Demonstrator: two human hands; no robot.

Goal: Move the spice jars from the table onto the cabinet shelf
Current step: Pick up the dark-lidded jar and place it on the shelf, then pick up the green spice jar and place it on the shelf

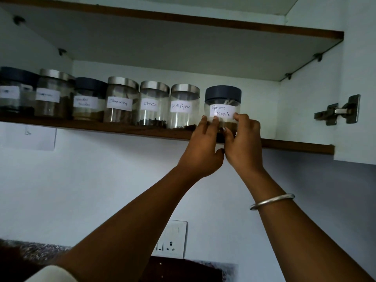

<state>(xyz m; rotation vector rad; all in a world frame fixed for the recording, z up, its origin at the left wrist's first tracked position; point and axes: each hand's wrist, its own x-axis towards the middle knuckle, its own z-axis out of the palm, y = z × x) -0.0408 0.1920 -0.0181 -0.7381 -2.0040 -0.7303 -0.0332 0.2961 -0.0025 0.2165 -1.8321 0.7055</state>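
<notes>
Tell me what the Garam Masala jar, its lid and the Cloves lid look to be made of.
Garam Masala jar: clear and glossy, with spice visible through the wall. It could be glass or clear plastic; I cannot tell which.
Garam Masala lid: dark and matte, with no shine. Probably plastic.
Cloves lid: silver with a soft brushed sheen. Likely steel.

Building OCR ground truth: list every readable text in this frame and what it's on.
"Cinnamon": label, fourth jar from left, steel lid.
"Cloves": label, fifth jar, steel lid.
"Black Pepper": label, sixth jar, steel lid.
"Garam Masala": label, dark-lid jar at the right end, gripped by left hand and right hand.
Three leftmost jars: labels too blurred to read.
</notes>
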